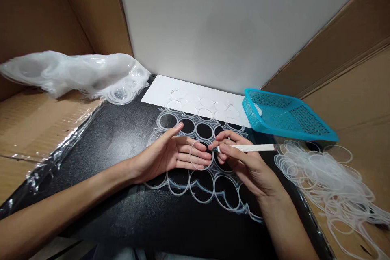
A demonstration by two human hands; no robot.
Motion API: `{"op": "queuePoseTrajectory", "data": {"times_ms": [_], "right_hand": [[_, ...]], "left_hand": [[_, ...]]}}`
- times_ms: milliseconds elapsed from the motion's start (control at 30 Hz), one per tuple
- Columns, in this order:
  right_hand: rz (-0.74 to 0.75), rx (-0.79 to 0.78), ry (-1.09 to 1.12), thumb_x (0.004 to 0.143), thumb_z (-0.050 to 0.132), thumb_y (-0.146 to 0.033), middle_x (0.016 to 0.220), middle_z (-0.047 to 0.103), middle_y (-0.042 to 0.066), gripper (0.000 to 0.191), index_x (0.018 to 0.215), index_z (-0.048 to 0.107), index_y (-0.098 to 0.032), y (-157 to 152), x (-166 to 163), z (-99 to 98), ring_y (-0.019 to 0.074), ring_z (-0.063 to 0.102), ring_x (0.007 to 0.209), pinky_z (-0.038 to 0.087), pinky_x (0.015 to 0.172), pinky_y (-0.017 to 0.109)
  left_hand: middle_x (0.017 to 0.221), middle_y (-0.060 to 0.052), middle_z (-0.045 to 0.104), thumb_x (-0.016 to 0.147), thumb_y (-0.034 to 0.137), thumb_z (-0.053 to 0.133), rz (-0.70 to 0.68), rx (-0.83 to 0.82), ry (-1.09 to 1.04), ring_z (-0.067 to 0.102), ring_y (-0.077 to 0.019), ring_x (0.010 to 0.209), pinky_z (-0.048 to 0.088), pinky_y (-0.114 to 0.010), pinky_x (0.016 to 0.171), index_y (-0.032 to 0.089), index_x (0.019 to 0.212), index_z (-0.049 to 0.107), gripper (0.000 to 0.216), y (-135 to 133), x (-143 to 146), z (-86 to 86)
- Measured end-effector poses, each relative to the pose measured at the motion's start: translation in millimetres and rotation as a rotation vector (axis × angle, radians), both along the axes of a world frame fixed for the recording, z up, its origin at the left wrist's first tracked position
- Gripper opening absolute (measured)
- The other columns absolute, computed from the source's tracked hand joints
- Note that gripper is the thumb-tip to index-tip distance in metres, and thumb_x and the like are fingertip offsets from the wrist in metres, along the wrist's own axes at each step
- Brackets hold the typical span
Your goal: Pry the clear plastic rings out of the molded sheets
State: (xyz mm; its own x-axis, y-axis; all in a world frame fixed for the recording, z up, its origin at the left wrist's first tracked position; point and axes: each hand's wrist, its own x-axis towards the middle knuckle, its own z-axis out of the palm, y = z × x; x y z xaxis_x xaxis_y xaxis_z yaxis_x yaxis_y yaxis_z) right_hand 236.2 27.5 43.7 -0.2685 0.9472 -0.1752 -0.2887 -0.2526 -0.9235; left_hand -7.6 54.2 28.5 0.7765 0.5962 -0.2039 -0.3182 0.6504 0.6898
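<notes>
The person's left hand [169, 153] and right hand [248, 166] are bare, with slender fingers and narrow wrists. The left forearm [82, 193] and right forearm [284, 223] are likewise uncovered as far as the frame's edge, each broadening away from the wrist. Bluish-grey material [123, 253] at the lower margin is too dim to identify as clothing.

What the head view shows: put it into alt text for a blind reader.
A left hand, palm up, has a clear ring against it, while the right hand holds a white pen-like tool. Below them, a clear sheet patterned with circles lies mostly on a black surface, with a blue basket and tangled rings at right.
</notes>
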Motion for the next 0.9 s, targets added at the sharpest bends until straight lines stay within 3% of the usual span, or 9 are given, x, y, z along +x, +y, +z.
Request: {"op": "queuePoseTrajectory", "data": {"times_ms": [233, 600, 767, 900], "right_hand": [[-0.040, -0.008, -0.041, 0.085, 0.090, -0.027, 0.095, 0.076, 0.005, 0.025, 0.104, 0.076, -0.020, 0.3, 2.4, -0.3, 0.0087, 0.062, 0.070, 0.057, 0.068, 0.020], [-0.037, 0.025, -0.049, 0.088, 0.087, -0.028, 0.097, 0.077, 0.005, 0.020, 0.102, 0.076, -0.020, -0.7, 2.9, 1.9, 0.0075, 0.063, 0.070, 0.056, 0.068, 0.017], [-0.017, 0.049, -0.069, 0.095, 0.080, -0.035, 0.074, 0.071, 0.000, 0.015, 0.099, 0.076, -0.021, -1.8, 2.7, 2.2, 0.0100, 0.065, 0.070, 0.055, 0.069, 0.018], [-0.010, 0.058, -0.101, 0.093, 0.082, -0.038, 0.073, 0.070, 0.000, 0.018, 0.096, 0.076, -0.022, -2.1, 0.8, 3.3, 0.0108, 0.066, 0.069, 0.055, 0.070, 0.019]], "left_hand": [[0.134, -0.031, 0.070, 0.106, 0.070, 0.039, -0.010, -0.039, -0.087, 0.074, -0.0336, 0.121, 0.053, -0.047, 0.111, 0.001, 0.132, 0.067, 0.078, 0.0, -4.7, 1.1], [0.135, -0.031, 0.069, 0.105, 0.072, 0.036, -0.040, -0.011, -0.117, 0.071, -0.0363, 0.126, 0.052, -0.051, 0.113, 0.002, 0.133, 0.065, 0.081, -1.2, -6.0, 2.3], [0.133, -0.029, 0.071, 0.106, 0.071, 0.036, -0.046, -0.009, -0.117, 0.072, -0.0360, 0.125, 0.053, -0.049, 0.112, 0.003, 0.132, 0.067, 0.079, -2.8, -7.8, 5.0], [0.132, -0.027, 0.072, 0.106, 0.070, 0.038, -0.046, -0.001, -0.113, 0.072, -0.0356, 0.124, 0.054, -0.048, 0.111, 0.004, 0.131, 0.068, 0.077, -3.0, -8.4, 5.9]]}}
